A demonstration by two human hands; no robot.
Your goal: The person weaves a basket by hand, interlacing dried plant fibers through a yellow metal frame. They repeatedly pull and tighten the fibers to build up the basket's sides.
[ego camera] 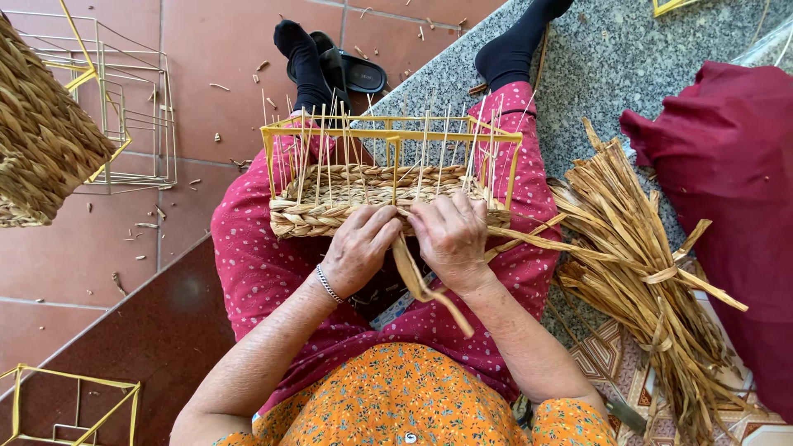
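Fingers of left hand and right hand pinching flat tan straw strand, pressed against half-woven straw basket on yellow wire frame, strand trailing below knuckles.

The basket is coarse plaited straw, matt and fibrous, woven on a thin wire frame with glossy yellow paint. The bundle beside it is dry, flat, papery reed. The trousers are soft dotted cloth. The step is speckled polished granite; the floor is smooth, faintly shiny red tile.
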